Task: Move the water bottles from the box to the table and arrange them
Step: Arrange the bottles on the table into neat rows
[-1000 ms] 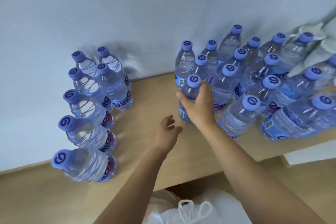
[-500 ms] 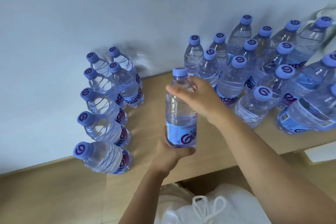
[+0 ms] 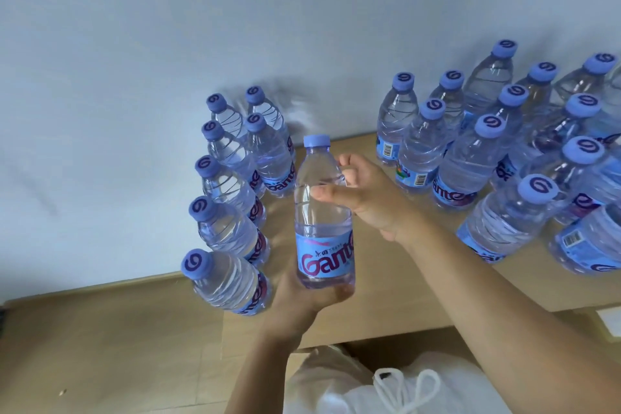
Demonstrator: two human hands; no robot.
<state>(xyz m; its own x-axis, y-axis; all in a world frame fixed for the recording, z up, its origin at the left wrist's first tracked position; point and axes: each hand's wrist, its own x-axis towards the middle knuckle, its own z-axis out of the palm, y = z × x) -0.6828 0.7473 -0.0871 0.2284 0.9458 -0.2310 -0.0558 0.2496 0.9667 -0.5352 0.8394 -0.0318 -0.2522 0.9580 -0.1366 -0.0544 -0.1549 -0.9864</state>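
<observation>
**Bottle held upright in both hands, between two groups**

Head view, looking down at a wooden table set against a pale wall.

Bottle: clear plastic, blue cap, blue label with purple lettering. Upright, held above the table's front part, in the gap between the two groups of bottles.

Left hand: under and around the bottle's base, fingers curled round the lower label from behind. Firm grip.

Right hand: on the bottle's upper body, just under the shoulder. Thumb across the front, fingers wrapped round the far side. Clamped on the bottle as well.

Left group: seven bottles standing on the table, five in a line along the wall side, two more beside them at the far end. All capped.

Right group: many more bottles packed close together, reaching off the right edge of view. Count unclear.

White garment with a drawstring shows at the bottom.
</observation>
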